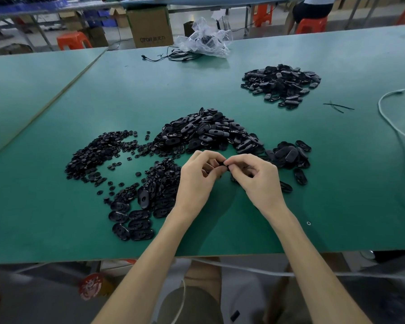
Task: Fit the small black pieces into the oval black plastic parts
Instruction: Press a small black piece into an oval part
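**One part in hand — most of the batch ahead**

The left grip (pixel 197 181) and right grip (pixel 257 181) meet at the centre of the frame, just above the green tabletop (pixel 56 101). The fingertips of both pinch one small black item (pixel 223 163). The fingers hide too much of it to tell whether piece and oval are already joined. I judge that a fit is under way, not finished.

Just beyond the fingers lies the main heap of oval parts (pixel 208 134), and to its left a wide scatter of small black pieces (pixel 96 157). Toward the lower left, a few rowed ovals (pixel 136 224) lie side by side, and a smaller cluster (pixel 290 155) sits right of the hands. A far pile (pixel 281 84) lies well apart in the upper right — probably finished ones, though the view is too small to confirm that. With both supplies this large, most of the work looks undone.
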